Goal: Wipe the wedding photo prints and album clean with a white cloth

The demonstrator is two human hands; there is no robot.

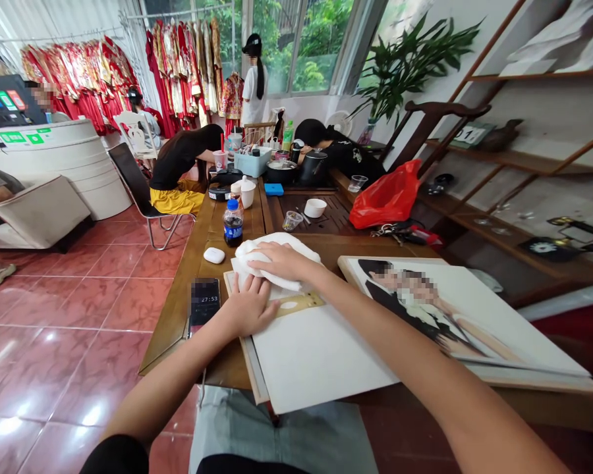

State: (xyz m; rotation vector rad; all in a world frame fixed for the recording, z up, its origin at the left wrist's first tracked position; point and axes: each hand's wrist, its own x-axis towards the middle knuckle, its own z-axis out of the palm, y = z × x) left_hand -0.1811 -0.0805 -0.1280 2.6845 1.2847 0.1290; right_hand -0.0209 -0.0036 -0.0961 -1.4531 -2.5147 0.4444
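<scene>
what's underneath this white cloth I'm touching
The white cloth lies over the far end of a white panel; a gold patch shows beside it. Whatever the cloth covers there can't be seen.

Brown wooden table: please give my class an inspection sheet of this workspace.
Surface: brown wooden table, crowded toward its far end, white-bordered couple photo panel at right.
Job's things: soft white cloth-like bundle on flat white rectangular panel.
Clutter: blue-capped bottle of dark liquid, small white oval case, black rectangular phone, red plastic bag.
Left hand: spread on the panel beside the bundle.
Right hand: laid over the bundle; grip unclear.
Cables: thin pale cord at the table's near edge; source unclear.
Surroundings: glossy red floor tiles, hanging red-and-gold garments.
</scene>
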